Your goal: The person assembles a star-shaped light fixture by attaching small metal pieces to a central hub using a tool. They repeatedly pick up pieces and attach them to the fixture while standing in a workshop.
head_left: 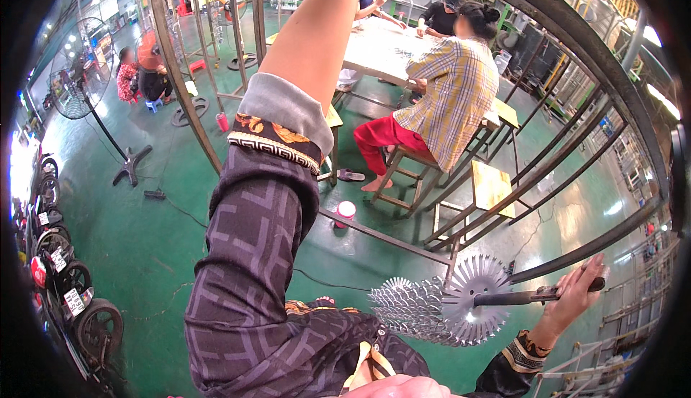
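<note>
We see the stack of toothed metal discs [410, 315] low in the picture, right of its middle, over the green floor [144, 254]. One broad disc [493, 319] faces right, and a dark rod [504, 299] comes out of its centre, its long axis running sideways, tipped slightly up towards the right. The right hand [572, 290] is the nearer one: its fingers are curled round the rod close to the outer end, so the discs lie to their left, well apart from them. The left arm [309, 45] rises past the upper edge, so its hand is cut off, and we cannot tell how those fingers stand (or what they touch). Hidden too are the rod's run through the stack and the far discs; whether these meet anything behind, we cannot tell. Around them stands a dark metal frame [185, 74], bent by the lens, and past it a person in a plaid shirt [457, 70] sits at a table [371, 52].
</note>
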A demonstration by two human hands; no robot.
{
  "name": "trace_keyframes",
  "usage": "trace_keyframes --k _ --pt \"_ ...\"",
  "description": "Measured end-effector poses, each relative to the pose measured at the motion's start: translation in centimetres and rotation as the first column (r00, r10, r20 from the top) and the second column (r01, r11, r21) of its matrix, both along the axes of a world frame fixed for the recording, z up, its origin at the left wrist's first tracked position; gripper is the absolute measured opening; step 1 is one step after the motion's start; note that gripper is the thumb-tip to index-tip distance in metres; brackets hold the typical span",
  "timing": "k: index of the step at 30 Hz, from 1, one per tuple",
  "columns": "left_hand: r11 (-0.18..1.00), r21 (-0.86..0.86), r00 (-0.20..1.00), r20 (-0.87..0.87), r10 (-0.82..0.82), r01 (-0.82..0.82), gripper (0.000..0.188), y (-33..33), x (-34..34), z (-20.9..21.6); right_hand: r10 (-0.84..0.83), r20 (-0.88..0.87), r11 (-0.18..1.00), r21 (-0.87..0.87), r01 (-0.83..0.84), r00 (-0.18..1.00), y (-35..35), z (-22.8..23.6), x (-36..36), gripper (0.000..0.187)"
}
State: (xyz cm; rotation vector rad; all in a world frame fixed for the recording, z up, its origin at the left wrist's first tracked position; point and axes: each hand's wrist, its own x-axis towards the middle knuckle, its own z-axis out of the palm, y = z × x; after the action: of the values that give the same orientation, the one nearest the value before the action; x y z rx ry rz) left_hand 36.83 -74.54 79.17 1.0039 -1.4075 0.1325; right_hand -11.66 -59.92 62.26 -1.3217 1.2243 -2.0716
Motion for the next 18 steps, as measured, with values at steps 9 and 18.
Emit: trace_keyframes --k 9,18 --pt "0.993 0.091 0.990 -0.132 -0.056 0.068 0.016 0.5 1.5 -5.8 0.028 0.036 1.000 0.000 -0.028 0.999 0.0 -1.6 -0.1 0.033" --pt "0.891 0.427 0.947 -0.321 -0.010 0.154 0.007 6.6 4.7 -33.5 -0.048 0.009 0.998 0.047 0.047 0.999 -0.4 -3.1 2.5 0.034"
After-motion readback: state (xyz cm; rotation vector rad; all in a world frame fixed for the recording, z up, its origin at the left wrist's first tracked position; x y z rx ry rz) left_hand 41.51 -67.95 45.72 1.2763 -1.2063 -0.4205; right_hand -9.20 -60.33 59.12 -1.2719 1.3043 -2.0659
